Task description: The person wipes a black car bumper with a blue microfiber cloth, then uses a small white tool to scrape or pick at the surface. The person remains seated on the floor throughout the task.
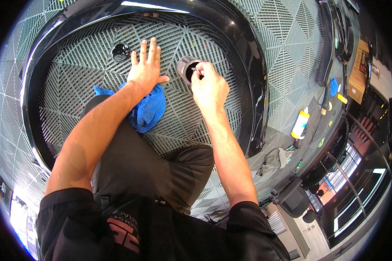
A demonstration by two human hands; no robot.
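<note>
exposure: even, moderately bright centre; no blown-out zones apart from small highlights
light source: overhead, seen as white streak reflections on the glossy black panel (257, 87), top edge and left rim
glare: bright spot on the round black cap (120, 51); bright patch at lower left edge
shadows: soft and short, under the left hand (146, 69) and the blue cloth (150, 111) on the grid floor (196, 126)
dim areas: right side, shelves and equipment murky
distortion: strong fisheye, floor lines bow toward the rim; black vignette in the corners
focus: both hands and forearms sharp; right hand (209, 89) slightly soft; periphery smeared, low detail
</note>
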